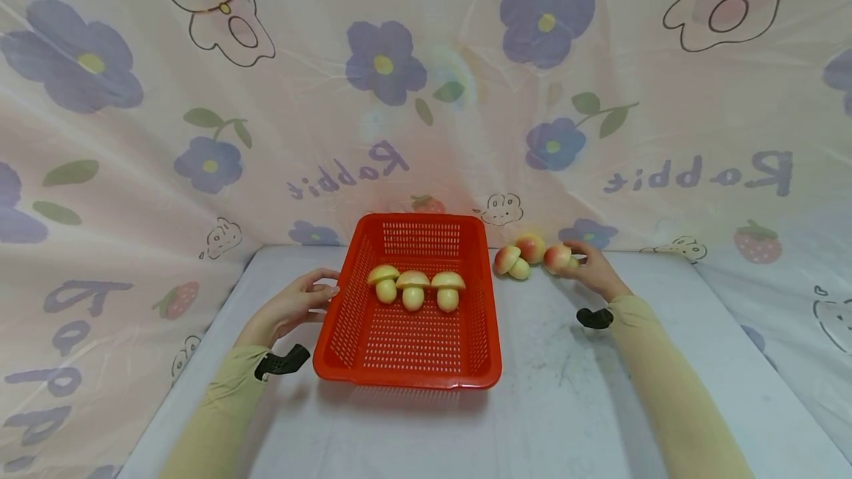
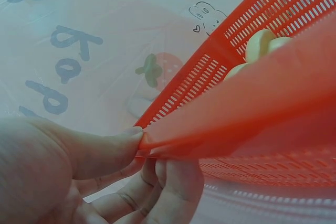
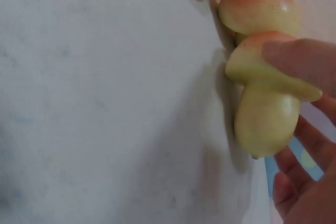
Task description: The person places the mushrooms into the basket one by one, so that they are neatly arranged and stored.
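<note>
A red plastic basket [image 1: 411,352] with slotted walls stands on the table, three toy mushrooms [image 1: 413,294] lying in a row inside it. My left hand [image 1: 291,309] pinches the basket's left rim; in the left wrist view the thumb [image 2: 113,153] lies on top and the fingers are below. Beyond the basket's right side sit three more mushrooms with reddish caps. My right hand [image 1: 597,272] grips the rightmost mushroom [image 3: 266,121], thumb on its cap and fingers around its far side. It touches or nearly touches the neighbouring mushroom [image 3: 260,6].
The white table [image 1: 552,405] ends at a patterned cloth backdrop [image 1: 459,146] just behind the mushrooms and basket. Another mushroom [image 1: 511,262] lies between the basket and the back one. Both wrists carry small black camera mounts.
</note>
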The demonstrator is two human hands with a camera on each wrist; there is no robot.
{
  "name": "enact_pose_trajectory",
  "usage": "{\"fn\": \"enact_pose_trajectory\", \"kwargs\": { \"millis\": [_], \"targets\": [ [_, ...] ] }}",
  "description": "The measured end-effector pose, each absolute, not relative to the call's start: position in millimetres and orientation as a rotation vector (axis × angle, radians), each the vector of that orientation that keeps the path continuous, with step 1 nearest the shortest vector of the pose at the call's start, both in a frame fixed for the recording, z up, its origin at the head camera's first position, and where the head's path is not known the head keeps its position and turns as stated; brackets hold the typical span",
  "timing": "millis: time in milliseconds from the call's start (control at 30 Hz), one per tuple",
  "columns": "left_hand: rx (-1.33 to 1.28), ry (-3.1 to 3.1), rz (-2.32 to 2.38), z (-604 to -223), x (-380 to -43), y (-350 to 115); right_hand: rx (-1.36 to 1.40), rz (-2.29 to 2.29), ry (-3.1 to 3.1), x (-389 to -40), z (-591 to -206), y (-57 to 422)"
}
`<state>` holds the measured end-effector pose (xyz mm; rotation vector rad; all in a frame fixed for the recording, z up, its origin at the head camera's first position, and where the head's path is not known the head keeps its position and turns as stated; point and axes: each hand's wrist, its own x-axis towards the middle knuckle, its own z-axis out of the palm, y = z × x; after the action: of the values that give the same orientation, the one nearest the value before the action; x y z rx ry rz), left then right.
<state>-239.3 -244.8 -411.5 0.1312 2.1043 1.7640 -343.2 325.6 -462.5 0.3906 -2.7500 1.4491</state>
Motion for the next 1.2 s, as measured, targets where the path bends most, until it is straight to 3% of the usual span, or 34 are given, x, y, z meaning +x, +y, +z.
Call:
{"fn": "enact_pose_trajectory", "kwargs": {
  "millis": [667, 1200],
  "targets": [
    [0.151, 2.111, 1.759, -410.4, -237.8, -245.2, 0.083, 1.472, -2.957, -338.1, -457.5, 321.2],
    [0.162, 2.111, 1.759, -410.6, -236.8, -245.3, 0.131, 1.788, -2.905, -325.1, -447.2, 323.6]
  ]
}}
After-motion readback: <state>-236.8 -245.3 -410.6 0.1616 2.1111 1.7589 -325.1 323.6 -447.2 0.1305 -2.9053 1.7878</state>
